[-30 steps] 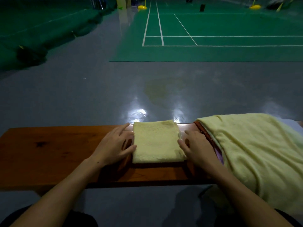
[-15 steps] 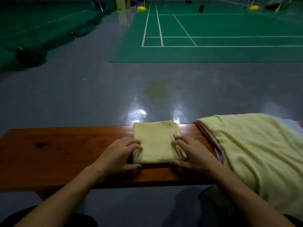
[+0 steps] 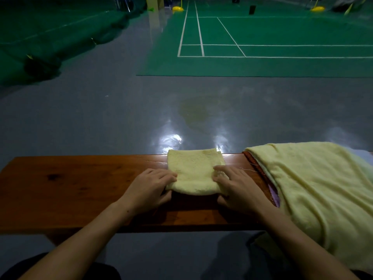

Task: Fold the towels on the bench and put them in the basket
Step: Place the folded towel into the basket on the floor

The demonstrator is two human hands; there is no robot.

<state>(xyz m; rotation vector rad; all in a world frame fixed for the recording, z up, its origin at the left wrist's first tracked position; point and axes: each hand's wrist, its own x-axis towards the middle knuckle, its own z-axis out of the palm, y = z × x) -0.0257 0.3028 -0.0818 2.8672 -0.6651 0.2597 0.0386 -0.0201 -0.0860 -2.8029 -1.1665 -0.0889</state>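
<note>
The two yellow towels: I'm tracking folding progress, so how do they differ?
The small towel is folded into a compact pad; the big towel lies spread out. The small towel lies mid-bench with left hand and right hand gripping its sides; the big towel is untouched and hangs over the bench's front. Both are pale yellow.

Folded towel [image 3: 194,171] on bench [image 3: 70,188], toward far edge, near middle. Left hand [image 3: 149,188] at towel's near-left corner, right hand [image 3: 236,188] at near-right. Towel pile [image 3: 314,188] just right, draped over bench's right end. Court mat [image 3: 262,47] on floor well beyond.
</note>
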